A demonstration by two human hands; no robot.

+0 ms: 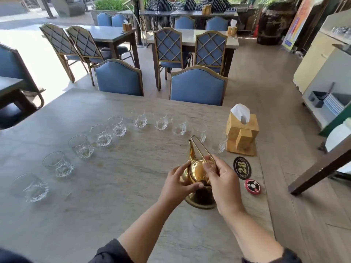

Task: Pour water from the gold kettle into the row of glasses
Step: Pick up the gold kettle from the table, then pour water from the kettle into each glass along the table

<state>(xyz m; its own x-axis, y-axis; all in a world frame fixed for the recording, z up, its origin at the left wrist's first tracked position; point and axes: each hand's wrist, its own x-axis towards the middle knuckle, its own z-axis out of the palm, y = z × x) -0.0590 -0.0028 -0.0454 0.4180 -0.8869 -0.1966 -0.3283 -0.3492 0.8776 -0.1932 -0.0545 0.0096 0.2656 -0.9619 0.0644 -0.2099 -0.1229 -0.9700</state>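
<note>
Where two dark sleeves enter from the bottom edge of the frame, both forearms reach up toward the middle, meeting at the gold kettle (196, 172), which stands on its flared base on the pale stone table (117, 215), lower centre-right. The left hand (177, 184) curls against the kettle's rounded body, thumb lying across the front and fingers wrapped round the left side. The right hand (221, 180) comes in from the right, its fingers bent and pinching the lower part of the long looped handle just above the lid; the handle rises up and away from the person, beside the curved spout. Just right of the hands, near the table's edge, lie a black oval plaque (242, 168) marked 28 and, below it, a small round red call button (252, 187). Beyond the kettle the row of glasses (139, 118) curves across the table, from the lower left of the frame up to the centre and down again toward the right, each standing upright and apart from its neighbour; whether any holds water cannot be told. At the right end of the row stands a wooden tissue box (243, 133) with a white tissue sticking out. Farther up, two blue chairs (197, 88) face the table's far edge, with more tables and chairs behind.
</note>
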